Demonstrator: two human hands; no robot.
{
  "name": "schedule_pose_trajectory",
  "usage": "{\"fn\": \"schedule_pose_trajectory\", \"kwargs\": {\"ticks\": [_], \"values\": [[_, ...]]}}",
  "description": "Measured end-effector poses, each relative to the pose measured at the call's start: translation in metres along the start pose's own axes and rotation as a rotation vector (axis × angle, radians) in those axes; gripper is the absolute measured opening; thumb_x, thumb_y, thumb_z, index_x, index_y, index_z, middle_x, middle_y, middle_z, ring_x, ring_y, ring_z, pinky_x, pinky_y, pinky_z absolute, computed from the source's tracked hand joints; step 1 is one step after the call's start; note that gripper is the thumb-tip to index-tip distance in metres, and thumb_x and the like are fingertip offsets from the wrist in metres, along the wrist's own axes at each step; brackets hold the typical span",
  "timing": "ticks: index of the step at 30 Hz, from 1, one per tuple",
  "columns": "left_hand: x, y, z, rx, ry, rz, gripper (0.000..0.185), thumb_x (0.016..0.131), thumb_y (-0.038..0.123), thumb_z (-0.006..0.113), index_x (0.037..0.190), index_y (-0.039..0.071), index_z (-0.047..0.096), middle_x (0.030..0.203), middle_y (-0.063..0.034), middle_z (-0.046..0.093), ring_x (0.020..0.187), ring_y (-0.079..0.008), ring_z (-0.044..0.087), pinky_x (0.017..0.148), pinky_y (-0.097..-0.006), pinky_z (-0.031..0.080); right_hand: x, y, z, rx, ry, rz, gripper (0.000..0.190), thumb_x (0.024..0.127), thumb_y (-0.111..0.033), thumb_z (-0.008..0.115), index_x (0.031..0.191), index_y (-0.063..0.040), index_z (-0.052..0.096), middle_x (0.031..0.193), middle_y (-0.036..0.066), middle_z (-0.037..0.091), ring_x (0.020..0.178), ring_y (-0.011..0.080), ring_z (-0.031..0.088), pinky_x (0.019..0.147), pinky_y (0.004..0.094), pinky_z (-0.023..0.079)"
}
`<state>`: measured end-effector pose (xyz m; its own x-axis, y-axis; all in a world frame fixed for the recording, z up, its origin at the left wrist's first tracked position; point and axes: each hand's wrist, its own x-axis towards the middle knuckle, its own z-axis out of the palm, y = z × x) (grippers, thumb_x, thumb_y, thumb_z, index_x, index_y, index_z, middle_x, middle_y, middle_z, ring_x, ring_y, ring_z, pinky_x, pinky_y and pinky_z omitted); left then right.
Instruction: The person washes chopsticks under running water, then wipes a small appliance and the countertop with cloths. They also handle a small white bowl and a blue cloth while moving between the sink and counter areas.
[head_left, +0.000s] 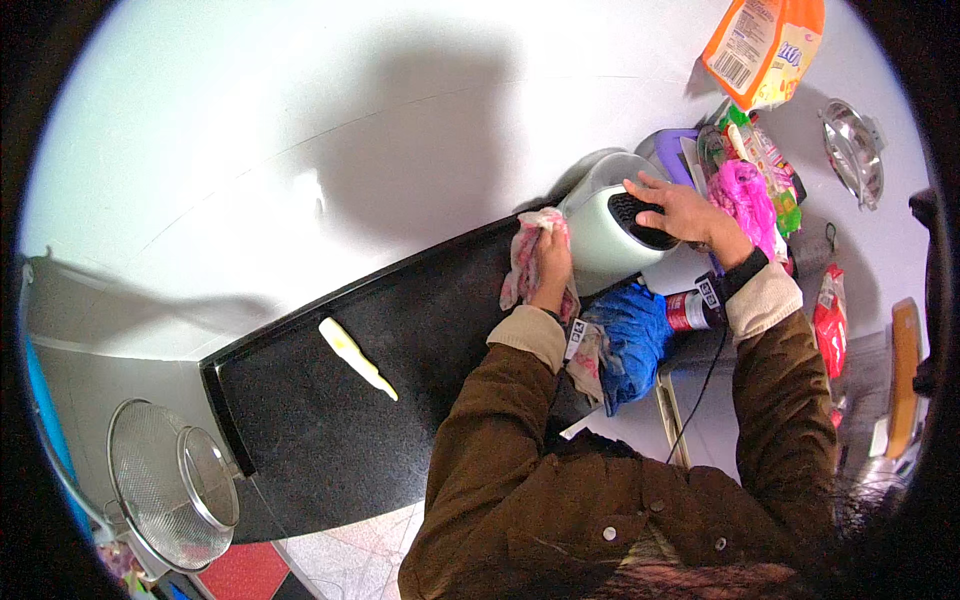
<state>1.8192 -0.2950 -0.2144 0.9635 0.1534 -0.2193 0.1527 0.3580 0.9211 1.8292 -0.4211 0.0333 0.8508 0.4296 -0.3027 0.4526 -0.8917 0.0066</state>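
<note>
My left hand grips a pink-patterned cloth, its fingers bunched into the fabric. The cloth touches the left side of a white rounded container with a black textured top. Over that top lies my right hand, fingers spread and holding nothing. Close below the container is a crumpled blue plastic bag, with another piece of patterned cloth beside it, near my left wrist. A red-labelled jar stands under my right wrist.
Left on the black countertop lies a slim pale-yellow tool. Mesh strainers hang past its left end. A pink bag and packets crowd the right, below an orange package. A metal strainer-like item is on the wall.
</note>
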Motion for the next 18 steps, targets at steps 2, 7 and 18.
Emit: {"fn": "schedule_pose_trajectory", "kwargs": {"ticks": [2,7,18], "values": [[-0.017,0.018,0.015,-0.046,0.041,0.298,0.038,0.091,0.02,0.041,0.118,-0.006,0.047,0.123,-0.0233,0.047,0.116,-0.0366,0.043,0.098,-0.0399,0.031,0.006,0.001,-0.003,-0.018,-0.056,0.037,0.05,0.085,-0.033,0.053,0.134,-0.028,0.039,0.137,0.016,0.036,0.115,0.0342,0.047,0.096,0.0384,0.038],[-0.05,0.039,0.053,0.246,0.161,0.776,0.034,0.084,0.018,0.049,0.111,-0.003,0.053,0.119,-0.0255,0.047,0.114,-0.0412,0.04,0.1,-0.0521,0.024,0.009,0.0,-0.005,-0.07,-0.073,0.066,0.045,0.086,-0.031,0.05,0.13,-0.026,0.044,0.136,0.015,0.038,0.115,0.033,0.047,0.096,0.0382,0.038],[-0.082,-0.016,0.027,0.584,-0.059,0.947,0.035,0.079,0.012,0.05,0.112,0.005,0.056,0.114,-0.0186,0.055,0.107,-0.0368,0.049,0.094,-0.0492,0.034,0.009,0.008,0.01,-0.047,-0.048,0.006,0.04,0.086,-0.027,0.051,0.125,-0.023,0.051,0.136,0.015,0.039,0.115,0.0292,0.049,0.096,0.0449,0.034]]}}
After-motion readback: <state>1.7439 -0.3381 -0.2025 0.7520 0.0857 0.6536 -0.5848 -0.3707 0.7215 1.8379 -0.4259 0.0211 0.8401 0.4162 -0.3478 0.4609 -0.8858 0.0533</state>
